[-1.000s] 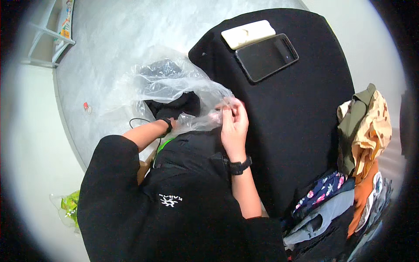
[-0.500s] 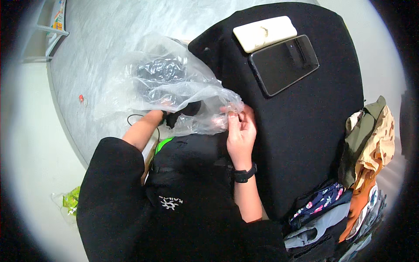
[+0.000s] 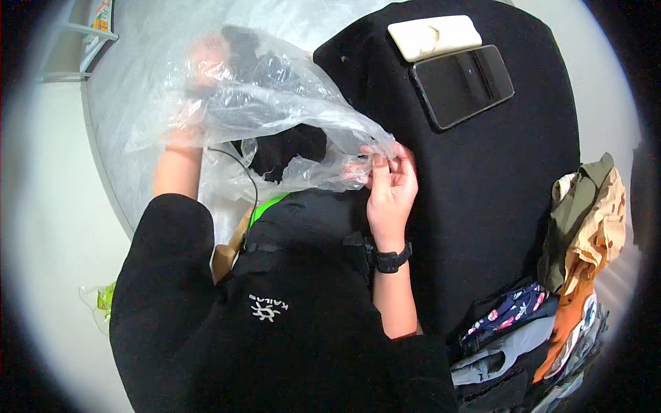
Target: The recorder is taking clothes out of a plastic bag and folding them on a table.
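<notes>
A large clear plastic bag (image 3: 275, 93) spreads over my lap with its mouth toward me. My left hand (image 3: 208, 60) is deep inside it, blurred behind the plastic. Beside those fingers lies a dark thing (image 3: 246, 51) in the bag; its kind and whether I grip it cannot be made out. At the right end of the mouth, my right hand (image 3: 391, 171) pinches the bag's rim between thumb and fingers. Black cloth (image 3: 286, 153) shows through the opening. A black band (image 3: 392, 260) circles my right wrist.
On the black-covered table (image 3: 482, 186) to the right lie a black smartphone (image 3: 463, 87) and a white rectangular case (image 3: 434, 38). Folded clothes (image 3: 578, 241) are heaped at the right. A thin black cable (image 3: 249, 175) curves near my lap; a green packet (image 3: 105, 299) is at far left.
My left hand has moved from the bag's mouth to farther inside, up and left, lifting the plastic. The opening gapes wider. My right hand keeps its pinch on the rim.
</notes>
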Motion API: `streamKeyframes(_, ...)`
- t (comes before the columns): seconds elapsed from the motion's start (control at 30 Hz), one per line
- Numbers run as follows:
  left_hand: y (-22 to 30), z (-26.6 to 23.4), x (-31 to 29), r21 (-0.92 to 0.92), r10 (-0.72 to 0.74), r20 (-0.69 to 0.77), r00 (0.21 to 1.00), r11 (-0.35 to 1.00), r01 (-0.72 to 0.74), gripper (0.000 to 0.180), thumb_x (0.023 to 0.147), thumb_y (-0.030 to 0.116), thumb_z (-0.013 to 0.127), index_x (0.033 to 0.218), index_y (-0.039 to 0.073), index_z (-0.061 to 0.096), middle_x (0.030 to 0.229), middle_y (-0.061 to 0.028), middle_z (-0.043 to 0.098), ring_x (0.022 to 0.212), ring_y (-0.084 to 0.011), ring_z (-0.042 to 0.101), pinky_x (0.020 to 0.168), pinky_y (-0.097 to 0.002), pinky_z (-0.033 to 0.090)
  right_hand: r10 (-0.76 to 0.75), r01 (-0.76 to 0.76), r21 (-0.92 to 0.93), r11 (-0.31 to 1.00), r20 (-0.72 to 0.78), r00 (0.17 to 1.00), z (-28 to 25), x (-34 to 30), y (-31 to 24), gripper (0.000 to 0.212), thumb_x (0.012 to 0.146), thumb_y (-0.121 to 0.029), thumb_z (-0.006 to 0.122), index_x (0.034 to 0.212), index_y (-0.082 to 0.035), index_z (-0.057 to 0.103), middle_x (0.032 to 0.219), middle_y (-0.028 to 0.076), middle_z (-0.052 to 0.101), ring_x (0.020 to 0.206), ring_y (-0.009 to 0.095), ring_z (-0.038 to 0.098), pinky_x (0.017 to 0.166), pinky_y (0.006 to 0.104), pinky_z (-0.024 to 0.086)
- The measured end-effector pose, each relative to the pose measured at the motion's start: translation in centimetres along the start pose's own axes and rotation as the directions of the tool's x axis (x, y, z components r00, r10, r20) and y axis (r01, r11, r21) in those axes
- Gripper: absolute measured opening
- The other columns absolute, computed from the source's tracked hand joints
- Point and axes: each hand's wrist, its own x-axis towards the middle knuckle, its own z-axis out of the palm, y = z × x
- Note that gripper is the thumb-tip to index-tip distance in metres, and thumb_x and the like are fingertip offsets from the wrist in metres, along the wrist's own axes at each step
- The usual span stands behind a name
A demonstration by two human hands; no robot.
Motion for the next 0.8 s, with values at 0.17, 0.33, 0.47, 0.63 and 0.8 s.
streamKeyframes(0.17, 7.8, 6.2, -8.7, -0.311, 0.196, 0.437, 0.878, 0.949, -0.057, 0.043, 0.085, 0.028, 0.055, 0.120, 0.003, 0.052, 0.121, -0.0200, 0.052, 0.109, -0.0355, 0.051, 0.090, -0.0421, 0.043, 0.020, -0.020, -0.007, 1.000, -0.053, 0.998, 0.2, -0.1, -0.5, 0.029, 0.094, -0.012, 0.048, 0.119, 0.002, 0.042, 0.103, 0.011, 0.061, 0.080, 0.016, 0.063, 0.067, 0.0269, 0.054)
streamKeyframes(0.33, 14.9, 14.2, -13.6, -0.256, 0.416, 0.696, 0.585, 0.905, -0.339, 0.038, 0.085, 0.026, 0.054, 0.116, 0.004, 0.054, 0.117, -0.0192, 0.054, 0.106, -0.0346, 0.053, 0.088, -0.0420, 0.044, -0.086, 0.088, 0.030, 0.996, -0.050, 0.995, 0.3, 0.2, -0.5, 0.021, 0.094, -0.008, 0.048, 0.114, 0.000, 0.051, 0.102, 0.005, 0.056, 0.087, 0.009, 0.057, 0.073, 0.0243, 0.052)
streamKeyframes(0.47, 16.1, 18.0, -14.7, -0.146, 0.366, 0.784, 0.501, 0.893, -0.425, 0.034, 0.085, 0.025, 0.053, 0.112, 0.004, 0.056, 0.113, -0.0187, 0.055, 0.103, -0.0339, 0.054, 0.086, -0.0420, 0.045, 0.001, 0.001, 0.034, 0.999, -0.051, 0.999, 0.0, 0.5, -1.0, 0.022, 0.094, -0.007, 0.048, 0.114, 0.001, 0.051, 0.104, 0.005, 0.056, 0.090, 0.010, 0.057, 0.074, 0.0250, 0.052)
streamKeyframes(0.63, 14.2, 15.4, -13.1, -0.108, 0.311, 0.769, 0.559, 0.924, -0.366, 0.030, 0.085, 0.023, 0.053, 0.108, 0.004, 0.058, 0.109, -0.0179, 0.057, 0.099, -0.0331, 0.056, 0.084, -0.0420, 0.046, 0.023, -0.011, 0.145, 0.989, -0.081, 0.996, 0.2, 0.7, -0.7, 0.022, 0.095, -0.008, 0.045, 0.115, 0.001, 0.051, 0.104, 0.007, 0.058, 0.094, 0.013, 0.058, 0.075, 0.0255, 0.051)
streamKeyframes(0.8, 10.0, 7.1, -8.1, -0.030, 0.181, 0.586, 0.790, 0.979, -0.203, 0.027, 0.085, 0.021, 0.052, 0.103, 0.004, 0.061, 0.105, -0.0172, 0.059, 0.095, -0.0322, 0.058, 0.081, -0.0419, 0.046, -0.017, 0.028, 0.182, 0.983, -0.063, 0.998, 0.2, 1.0, -0.3, 0.022, 0.096, -0.008, 0.043, 0.115, -0.002, 0.051, 0.108, 0.009, 0.059, 0.096, 0.014, 0.059, 0.079, 0.0263, 0.050)
